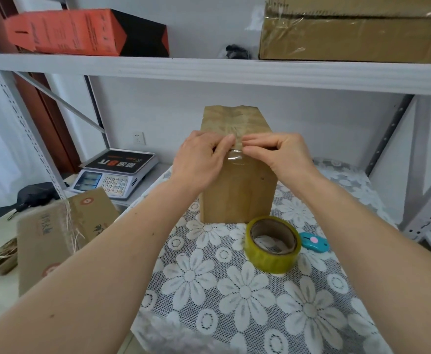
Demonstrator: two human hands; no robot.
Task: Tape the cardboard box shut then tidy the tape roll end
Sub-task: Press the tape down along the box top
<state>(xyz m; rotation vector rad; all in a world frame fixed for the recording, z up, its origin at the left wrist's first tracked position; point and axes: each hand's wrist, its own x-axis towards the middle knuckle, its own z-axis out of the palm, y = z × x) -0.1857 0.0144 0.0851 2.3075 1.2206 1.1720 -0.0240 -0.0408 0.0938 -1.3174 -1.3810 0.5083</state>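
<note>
Atop the cardboard box [237, 190], left hand [199, 159] and right hand [278, 154], fingers [225, 144] curled, pinching clear tape [236, 159]

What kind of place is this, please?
Probably a small packing or shipping room: a digital weighing scale beside the table, taped brown cardboard cartons on white metal shelving, and a yellowish packing tape roll.
</note>
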